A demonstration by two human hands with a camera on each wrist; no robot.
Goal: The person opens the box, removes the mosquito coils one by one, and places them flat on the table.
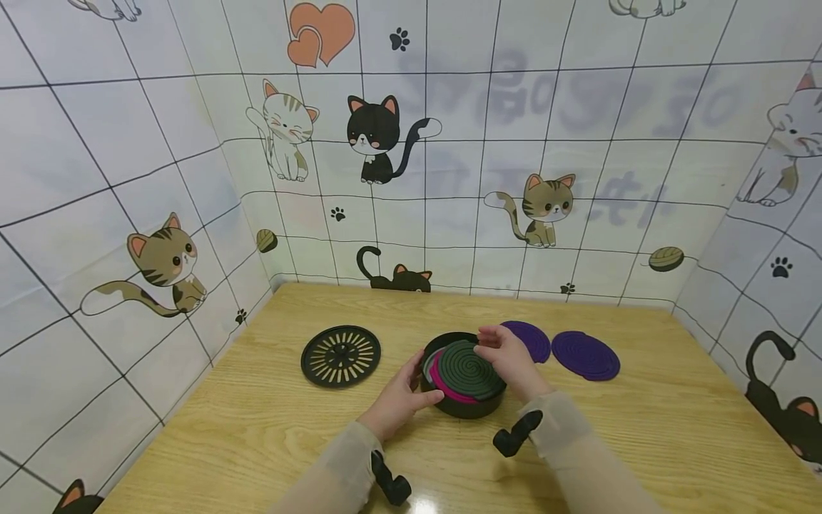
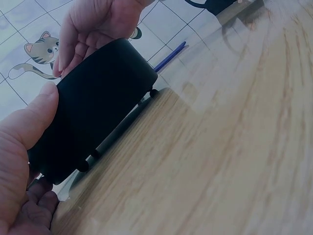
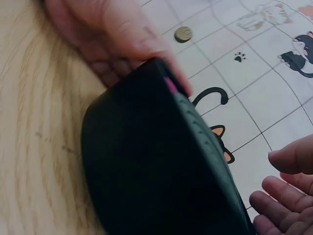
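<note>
A round black mosquito coil holder [image 1: 464,410] stands on the table before me. Inside lies a stack of coils, with a green mosquito coil [image 1: 470,370] on top, rising slightly above the rim. A magenta coil [image 1: 443,385] shows beneath its left edge, and a grey one peeks out beside that. My left hand [image 1: 399,400] grips the holder's left side, its thumb along the near wall. Over the green coil's right edge is my right hand [image 1: 512,361]; in the right wrist view its fingers [image 3: 281,196] are loosely bent, apart from the holder. Small feet [image 2: 83,165] show under the holder.
A black slotted lid [image 1: 341,353] lies flat to the left. Two purple coils, one partly behind my right hand [image 1: 529,340] and one farther right [image 1: 586,355], lie on the wooden table [image 1: 270,442]. Cat-print walls [image 1: 449,235] stand at the back and both sides.
</note>
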